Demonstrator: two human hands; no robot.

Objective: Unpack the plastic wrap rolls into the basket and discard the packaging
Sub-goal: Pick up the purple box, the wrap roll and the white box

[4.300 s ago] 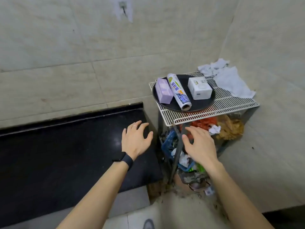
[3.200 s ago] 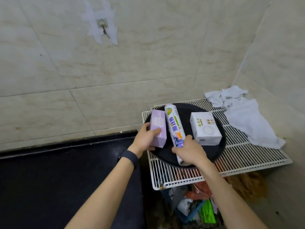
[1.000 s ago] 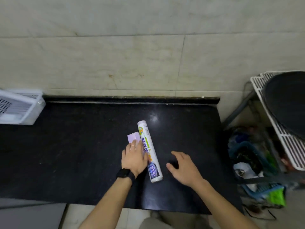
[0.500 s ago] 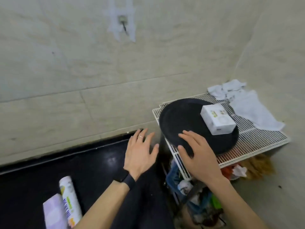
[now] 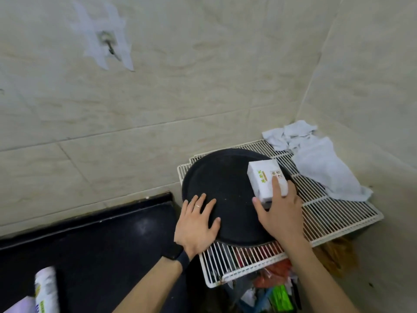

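Right grip [image 5: 279,213] pinching small white cardboard box [image 5: 266,180] on round black tray [image 5: 223,177]; left grip [image 5: 196,224] spread flat on tray's near edge.

Right hand [image 5: 279,213] now on white box [image 5: 266,181], left hand [image 5: 196,224] moved onto black tray [image 5: 225,177]

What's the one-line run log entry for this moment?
right hand: closing on white box | left hand: flat on black tray | roll: on counter
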